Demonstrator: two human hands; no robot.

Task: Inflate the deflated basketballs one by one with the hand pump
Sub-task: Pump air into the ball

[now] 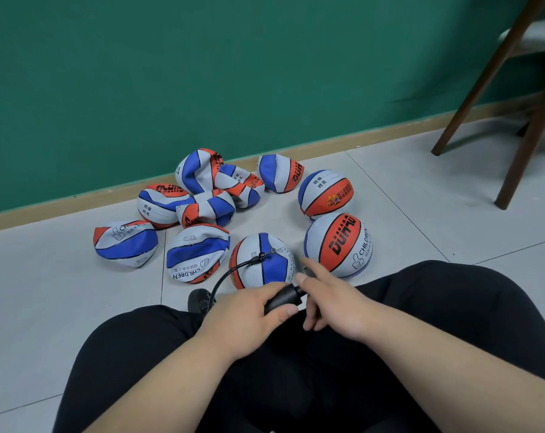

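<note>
On the floor at left lie deflated basketballs (197, 251); the left hand (243, 310) grips the hand pump (283, 297) — long axis running rightward to the right hand (333, 304), spread at its handle, grip unclear — and the hose (230, 273) arcs forward to the ball (274, 267) just ahead.

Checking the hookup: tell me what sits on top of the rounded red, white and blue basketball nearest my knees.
A thin black hose from the black hand pump lies across the basketball, ending in a small fitting. The valve beneath that fitting is covered.
</note>
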